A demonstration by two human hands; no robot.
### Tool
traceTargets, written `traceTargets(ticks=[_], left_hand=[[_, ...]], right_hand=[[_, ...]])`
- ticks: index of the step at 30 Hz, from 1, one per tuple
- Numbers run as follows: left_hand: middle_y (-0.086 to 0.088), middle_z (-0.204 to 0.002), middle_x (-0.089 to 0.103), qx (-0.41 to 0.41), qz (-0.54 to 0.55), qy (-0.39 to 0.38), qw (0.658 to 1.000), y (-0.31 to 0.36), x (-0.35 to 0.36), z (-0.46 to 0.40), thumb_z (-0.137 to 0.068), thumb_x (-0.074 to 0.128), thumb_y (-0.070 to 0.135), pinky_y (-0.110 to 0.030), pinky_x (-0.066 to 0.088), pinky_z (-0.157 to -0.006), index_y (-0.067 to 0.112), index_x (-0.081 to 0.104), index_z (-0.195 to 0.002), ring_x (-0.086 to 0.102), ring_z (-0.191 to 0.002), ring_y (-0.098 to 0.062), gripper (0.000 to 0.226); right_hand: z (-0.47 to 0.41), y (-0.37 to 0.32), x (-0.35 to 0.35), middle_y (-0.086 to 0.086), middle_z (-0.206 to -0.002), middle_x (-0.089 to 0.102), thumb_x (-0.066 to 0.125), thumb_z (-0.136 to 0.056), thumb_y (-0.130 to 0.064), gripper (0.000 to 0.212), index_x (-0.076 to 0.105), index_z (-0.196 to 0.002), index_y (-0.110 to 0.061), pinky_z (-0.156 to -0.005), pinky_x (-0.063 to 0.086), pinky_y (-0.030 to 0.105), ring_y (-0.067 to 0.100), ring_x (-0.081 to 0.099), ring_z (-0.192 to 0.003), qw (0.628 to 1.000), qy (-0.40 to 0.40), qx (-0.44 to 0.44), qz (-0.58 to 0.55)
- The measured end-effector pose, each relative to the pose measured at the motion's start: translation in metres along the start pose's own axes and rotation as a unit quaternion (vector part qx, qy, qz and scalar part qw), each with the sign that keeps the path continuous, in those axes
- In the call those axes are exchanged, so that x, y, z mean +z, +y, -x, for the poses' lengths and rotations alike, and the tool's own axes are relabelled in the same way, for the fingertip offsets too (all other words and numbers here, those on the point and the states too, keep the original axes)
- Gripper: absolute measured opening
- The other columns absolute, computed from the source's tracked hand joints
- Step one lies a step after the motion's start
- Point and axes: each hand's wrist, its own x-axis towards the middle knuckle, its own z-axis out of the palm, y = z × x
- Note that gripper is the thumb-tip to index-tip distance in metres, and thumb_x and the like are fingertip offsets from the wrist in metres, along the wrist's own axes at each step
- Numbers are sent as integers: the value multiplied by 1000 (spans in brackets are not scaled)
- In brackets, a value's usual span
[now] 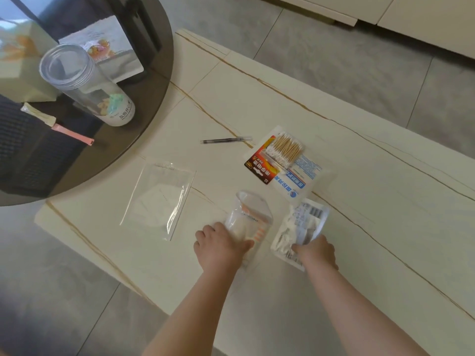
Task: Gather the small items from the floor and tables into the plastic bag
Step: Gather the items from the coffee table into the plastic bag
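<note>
On the low white marble table [359, 191], my left hand [221, 246] grips a clear plastic bag with orange print [250, 214], its far end lifted. My right hand [317, 250] pinches a crumpled white packet with a barcode [300, 227]. Beyond them lie a pack of cotton swabs [285, 150], a red battery card [262, 168] and a white-and-blue packet [305, 173], stacked together. A black pen [226, 140] lies further back. A clear flat pouch with a white mask inside [159, 199] lies to the left.
A round dark glass table [154, 80] overhangs at upper left, carrying a clear jar [84, 80], a pink stick [73, 134], a wrapped stick [38, 115] and boxes. Grey tiled floor [359, 60] surrounds the marble table; a cream cabinet [411, 14] stands at the back.
</note>
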Motion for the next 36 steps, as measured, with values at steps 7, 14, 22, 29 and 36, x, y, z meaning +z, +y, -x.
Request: traceTargets(ticks=[7, 14, 22, 29, 36], left_hand=[[-6, -107, 60, -100, 292, -104, 946, -28, 4, 41, -78, 69, 45, -39, 50, -88, 10, 39, -109, 61, -101, -28, 56], [-9, -102, 63, -129, 463, -91, 872, -46, -35, 110, -68, 69, 43, -30, 45, -66, 4, 48, -113, 63, -90, -25, 63], [-12, -95, 68, -119, 543, -19, 831, -88, -79, 182, -42, 59, 44, -46, 58, -79, 6, 53, -112, 68, -84, -29, 80], [-15, -83, 64, -106, 601, 66, 790, -109, -181, 319, -66, 62, 13, -28, 48, -61, -2, 61, -97, 61, -72, -26, 34], [-8, -72, 59, -126, 665, 154, 720, -157, -222, 406, -63, 61, 13, -24, 42, -53, 1, 57, -87, 55, -63, -18, 28]], right_hand=[[29, 24, -14, 10, -94, 54, 54, -88, -5, 20, 46, -107, -7, -52, 36, 26, 24, 53, -75, 987, -72, -93, -106], [104, 32, -64, 3, -78, 55, 43, -83, 1, 19, 52, -94, -13, -52, 36, 26, 23, 52, -68, 965, -102, -223, -97], [218, 32, -141, -1, -80, 57, 43, -88, -2, 21, 53, -97, -18, -53, 37, 24, 14, 49, -65, 921, -163, -345, -86], [304, 41, -180, -3, -92, 60, 42, -91, -4, 25, 52, -109, -18, -59, 44, 22, 11, 57, -77, 888, -200, -410, -63], [394, 38, -181, 3, -103, 61, 48, -90, -6, 28, 51, -117, -13, -59, 46, 22, 17, 59, -86, 837, -232, -495, -10]])
